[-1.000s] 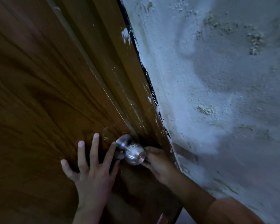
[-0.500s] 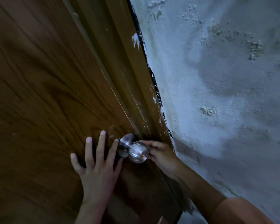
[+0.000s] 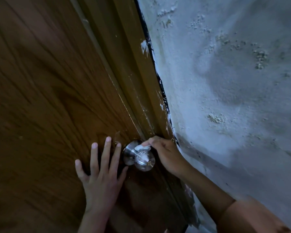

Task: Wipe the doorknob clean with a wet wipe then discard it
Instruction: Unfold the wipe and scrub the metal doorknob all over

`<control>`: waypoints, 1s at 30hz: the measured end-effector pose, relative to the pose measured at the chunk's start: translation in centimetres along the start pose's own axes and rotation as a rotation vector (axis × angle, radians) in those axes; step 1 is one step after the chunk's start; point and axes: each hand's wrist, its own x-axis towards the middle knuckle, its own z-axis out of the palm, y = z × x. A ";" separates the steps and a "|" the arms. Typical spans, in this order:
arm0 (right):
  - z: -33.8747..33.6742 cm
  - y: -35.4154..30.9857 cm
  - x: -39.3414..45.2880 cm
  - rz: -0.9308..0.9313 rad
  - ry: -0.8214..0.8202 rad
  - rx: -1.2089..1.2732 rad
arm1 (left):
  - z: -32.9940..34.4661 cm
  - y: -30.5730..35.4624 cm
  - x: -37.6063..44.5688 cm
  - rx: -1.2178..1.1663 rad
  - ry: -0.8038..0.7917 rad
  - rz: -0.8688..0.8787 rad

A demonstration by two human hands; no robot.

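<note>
A round silver doorknob [image 3: 142, 158] sticks out of the brown wooden door [image 3: 45, 101], with a small key slot on its face. My right hand [image 3: 166, 153] curls over the knob's top, its fingertips pinching a small white wet wipe [image 3: 142, 147] against the metal. Most of the wipe is hidden under the fingers. My left hand [image 3: 102, 172] lies flat on the door just left of the knob, fingers spread, the thumb near the knob's base.
The door frame [image 3: 141, 91] runs diagonally beside the knob, with chipped paint. To the right is a rough whitish plaster wall [image 3: 233, 98]. My right forearm and an orange sleeve [image 3: 252, 217] cross the lower right.
My right hand has climbed from below and beside the knob to over its top, and the white wipe now shows at the fingertips. My left hand stays flat on the door.
</note>
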 end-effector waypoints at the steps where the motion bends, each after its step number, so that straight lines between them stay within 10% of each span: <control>1: -0.2 0.1 0.0 0.026 0.010 -0.021 | -0.1 0.0 0.0 0.005 0.004 0.009; 8: 0.2 -1.5 -0.6 -0.249 0.001 -0.305 | 0.0 -0.1 0.0 0.037 0.015 0.031; 30: 0.9 -3.0 -0.8 -0.296 -0.098 -0.816 | 0.3 0.0 -0.1 0.007 0.040 0.023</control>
